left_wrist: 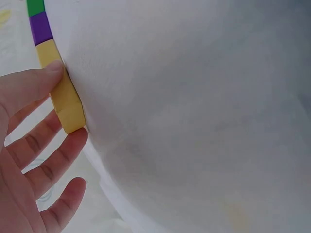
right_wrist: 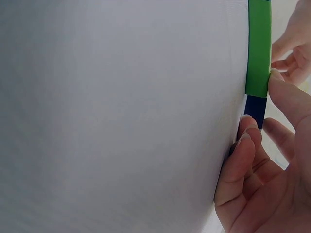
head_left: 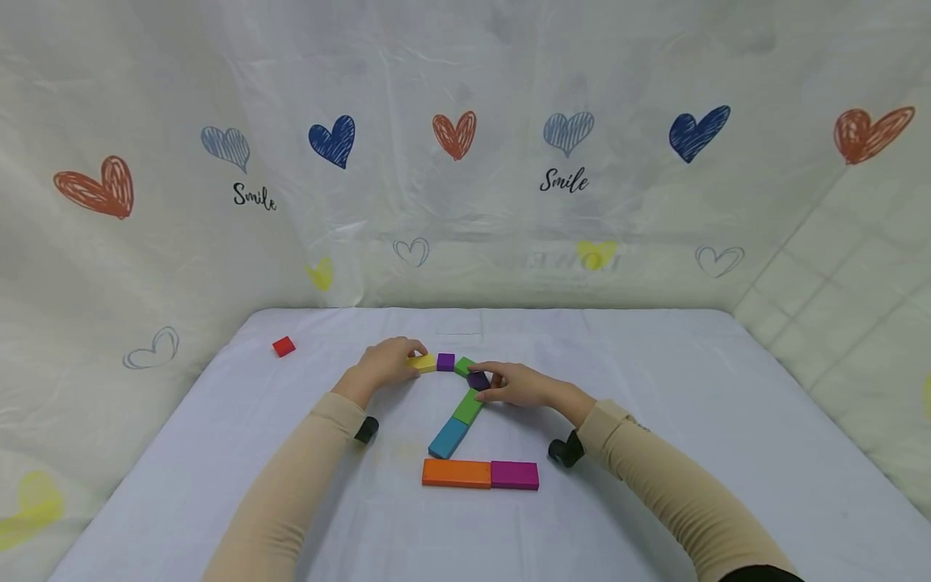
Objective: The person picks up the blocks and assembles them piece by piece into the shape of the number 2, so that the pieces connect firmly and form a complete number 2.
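Flat coloured blocks lie on the white cloth in a shape like a 2. At its upper left end my left hand (head_left: pixel 385 361) pinches a yellow block (head_left: pixel 424 363), thumb on one side and fingertips along the other. A purple block (head_left: pixel 446 362) and a short green block (head_left: pixel 463 366) follow to the right. My right hand (head_left: pixel 520 384) holds a dark purple block (head_left: pixel 478 381) between its fingers, which partly hide it. In the right wrist view the thumb touches the end of the longer green block (right_wrist: pixel 259 53). A blue block (head_left: pixel 448 437) continues below it.
An orange block (head_left: pixel 457 474) and a magenta block (head_left: pixel 515 475) lie end to end as the bottom row. One red block (head_left: pixel 284 347) sits apart near the table's far left edge. Behind the table hangs a pale curtain (head_left: pixel 494 210) printed with hearts.
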Tool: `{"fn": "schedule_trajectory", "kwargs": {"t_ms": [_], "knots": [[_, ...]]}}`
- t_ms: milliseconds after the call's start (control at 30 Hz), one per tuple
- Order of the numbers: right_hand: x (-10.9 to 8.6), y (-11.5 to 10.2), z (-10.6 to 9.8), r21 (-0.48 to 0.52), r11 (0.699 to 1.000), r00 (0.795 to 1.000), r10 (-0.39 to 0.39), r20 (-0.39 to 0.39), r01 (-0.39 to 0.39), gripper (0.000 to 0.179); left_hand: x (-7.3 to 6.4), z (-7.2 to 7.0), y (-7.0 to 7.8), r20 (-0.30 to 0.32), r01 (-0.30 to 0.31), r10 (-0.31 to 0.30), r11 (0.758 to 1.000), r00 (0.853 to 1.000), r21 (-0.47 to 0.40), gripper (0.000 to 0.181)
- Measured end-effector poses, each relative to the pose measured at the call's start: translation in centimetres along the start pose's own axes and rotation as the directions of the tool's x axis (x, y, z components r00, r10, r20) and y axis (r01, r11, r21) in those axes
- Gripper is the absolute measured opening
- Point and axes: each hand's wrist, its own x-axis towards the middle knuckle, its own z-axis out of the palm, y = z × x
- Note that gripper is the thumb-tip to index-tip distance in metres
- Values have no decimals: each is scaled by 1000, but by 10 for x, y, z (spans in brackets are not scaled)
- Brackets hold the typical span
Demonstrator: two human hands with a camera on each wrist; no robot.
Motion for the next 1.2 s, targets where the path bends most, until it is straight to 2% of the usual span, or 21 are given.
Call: {"fn": "schedule_trajectory", "kwargs": {"t_ms": [533,1200], "knots": [[0,0,0,-6,1000,1000,-8,-6,8,61,3,0,0,-5,-2,2,1000,1000,19,38],[-1,-1,0,1,1000,1000,-14,-5,14,61,1,1,3,1,12,-12,1000,1000,3,37]]}}
